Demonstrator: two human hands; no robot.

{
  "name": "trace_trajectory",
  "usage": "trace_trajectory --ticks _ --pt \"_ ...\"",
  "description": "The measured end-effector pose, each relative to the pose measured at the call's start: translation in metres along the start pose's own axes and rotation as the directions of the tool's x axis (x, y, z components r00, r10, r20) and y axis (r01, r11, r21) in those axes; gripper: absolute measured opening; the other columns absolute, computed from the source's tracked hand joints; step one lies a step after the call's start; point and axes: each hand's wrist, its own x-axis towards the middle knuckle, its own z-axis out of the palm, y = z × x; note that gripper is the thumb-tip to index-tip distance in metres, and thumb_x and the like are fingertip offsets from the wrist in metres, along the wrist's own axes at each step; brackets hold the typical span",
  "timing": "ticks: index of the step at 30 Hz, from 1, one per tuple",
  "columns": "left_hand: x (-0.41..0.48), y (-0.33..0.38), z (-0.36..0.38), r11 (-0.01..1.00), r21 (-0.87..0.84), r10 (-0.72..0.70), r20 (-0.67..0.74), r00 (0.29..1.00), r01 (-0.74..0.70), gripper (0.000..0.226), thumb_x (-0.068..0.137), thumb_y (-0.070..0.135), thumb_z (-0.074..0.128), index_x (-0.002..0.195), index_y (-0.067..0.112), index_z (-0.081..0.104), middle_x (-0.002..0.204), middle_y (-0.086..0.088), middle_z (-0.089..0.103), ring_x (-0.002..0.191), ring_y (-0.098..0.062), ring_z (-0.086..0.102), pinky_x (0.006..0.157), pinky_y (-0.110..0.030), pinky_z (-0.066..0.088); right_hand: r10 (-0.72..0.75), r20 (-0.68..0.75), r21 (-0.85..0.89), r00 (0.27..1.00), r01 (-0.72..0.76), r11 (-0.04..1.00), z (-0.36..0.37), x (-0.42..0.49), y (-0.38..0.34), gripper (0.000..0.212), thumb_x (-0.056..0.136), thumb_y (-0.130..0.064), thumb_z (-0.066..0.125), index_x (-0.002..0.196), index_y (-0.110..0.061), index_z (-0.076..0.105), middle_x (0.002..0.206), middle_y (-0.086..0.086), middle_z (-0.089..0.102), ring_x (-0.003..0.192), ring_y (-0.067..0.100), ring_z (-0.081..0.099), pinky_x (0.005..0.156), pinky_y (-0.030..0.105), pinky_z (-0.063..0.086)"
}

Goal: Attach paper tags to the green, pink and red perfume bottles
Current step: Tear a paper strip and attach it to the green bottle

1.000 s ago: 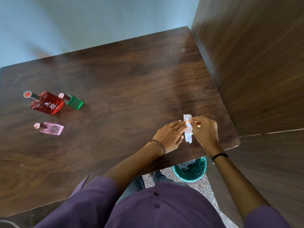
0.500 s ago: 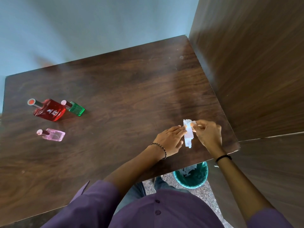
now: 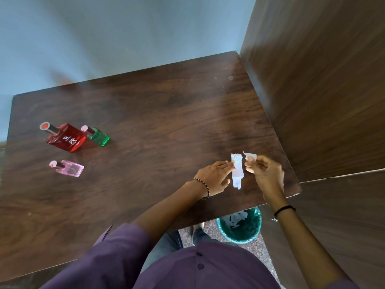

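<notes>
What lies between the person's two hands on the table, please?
In the head view, a white paper strip lies between the left hand, touching it, and the right hand, pinching a smaller piece.

Green bin (image 3: 239, 230) with paper scraps below dark wooden table (image 3: 156, 113), wood-panel wall (image 3: 323, 80) beside.

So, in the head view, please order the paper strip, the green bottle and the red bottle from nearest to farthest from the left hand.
1. The paper strip: under the fingertips of the left hand, table's right side.
2. The green bottle: far left, just right of the red one.
3. The red bottle: farthest left.
</notes>
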Motion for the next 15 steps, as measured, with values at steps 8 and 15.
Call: trace_trajectory --ticks 8,15 --pt "-0.007 -0.006 -0.024 0.758 -0.618 -0.381 -0.158 0.911 0.21 0.03 0.096 0.034 0.051 0.112 0.018 0.071 0.113 0.003 0.073 0.105 -0.012 0.065 0.092 -0.03 0.049 -0.184 0.138 -0.091 0.973 0.198 0.976 0.021 -0.008 -0.018 0.016 0.088 -0.032 0.076 0.1 -0.022 0.08 0.082 -0.008 0.077 0.072 0.002 0.072 0.073 0.023 0.059" --pt "-0.03 -0.021 -0.055 0.021 -0.975 -0.609 0.163 0.776 0.221 0.023 0.095 0.028 0.059 0.079 0.015 0.07 0.076 0.003 0.072 0.079 -0.013 0.069 0.069 -0.026 0.05 -0.513 0.313 -0.188 0.799 0.582 0.791 0.07 -0.018 -0.049 0.021 0.087 -0.002 0.072 0.103 -0.013 0.08 0.087 -0.002 0.071 0.07 0.014 0.065 0.067 0.024 0.053"
